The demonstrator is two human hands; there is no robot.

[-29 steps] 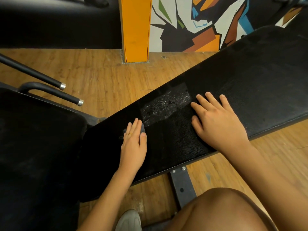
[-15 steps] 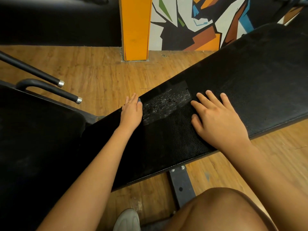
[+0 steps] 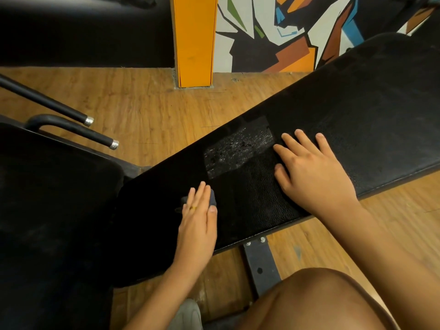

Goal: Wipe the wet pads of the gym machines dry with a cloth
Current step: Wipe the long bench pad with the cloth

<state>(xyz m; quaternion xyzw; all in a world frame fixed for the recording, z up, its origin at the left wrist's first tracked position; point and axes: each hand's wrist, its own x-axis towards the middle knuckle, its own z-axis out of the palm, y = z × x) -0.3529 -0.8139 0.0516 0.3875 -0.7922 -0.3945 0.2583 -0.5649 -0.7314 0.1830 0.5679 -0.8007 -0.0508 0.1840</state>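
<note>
1. The left hand (image 3: 198, 210), fingers straight, presses a small dark cloth (image 3: 212, 198) flat onto the bench pad (image 3: 381, 103).
2. The right hand (image 3: 314, 172) lies flat on the pad, fingers spread, holding nothing.
3. A glistening wet patch (image 3: 238, 151), at one o'clock from the cloth, looks unwiped, so drying seems unfinished.

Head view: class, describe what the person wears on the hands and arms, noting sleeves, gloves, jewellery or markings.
Neither the left hand nor the right hand wears a glove. The left forearm and the right forearm are uncovered as far as shown: no sleeve, watch or wristband. The one marking is a small yellowish band, perhaps a ring, on a left-hand finger.
</note>
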